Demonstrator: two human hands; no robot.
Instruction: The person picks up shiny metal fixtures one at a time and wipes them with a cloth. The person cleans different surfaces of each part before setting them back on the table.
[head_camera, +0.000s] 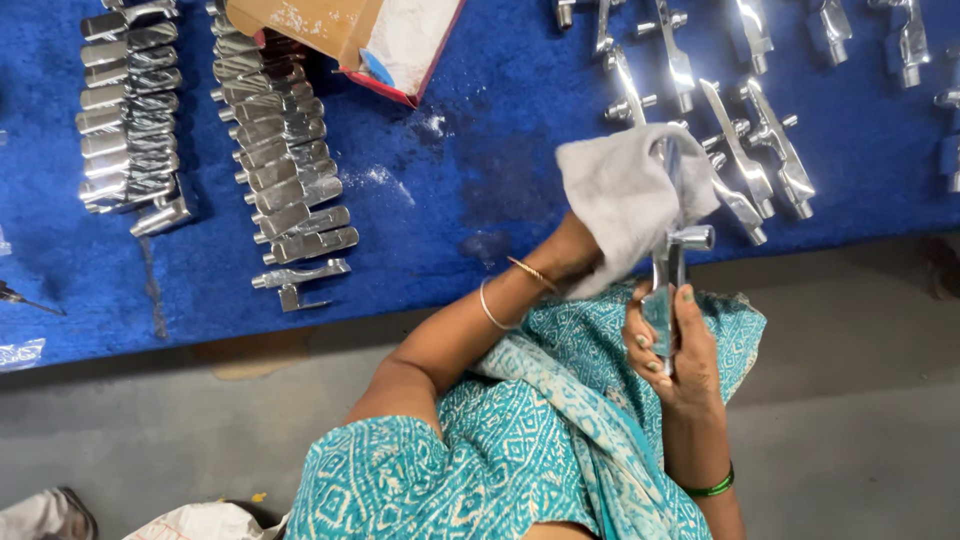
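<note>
Head view: a chrome tap (668, 262) is held upright-ish above the lap, just off the near edge of the blue cloth-covered table (450, 200). The right hand (675, 350) is clamped around the tap's lower body, fingers (688, 300) curled over the metal, with a green bangle seen at the wrist. The left hand (572, 255) is closed on a grey-white rag (625, 195), which is pressed against and draped over the tap's upper part (so the top end is hidden). Two thin bangles are worn on the left wrist. A teal patterned garment (520, 440) fills the lower frame. On the table, to the left, two rows of chrome handle pieces (285, 170) are laid side by side, with a few more stacked further left. An open cardboard box (345, 35) sits at the top edge, white powder smudges scattered near it. More finished chrome taps (760, 150) are spread on the cloth behind and to the right of the rag, well apart from the handle rows. A grey floor (180, 430) is seen below the table.
</note>
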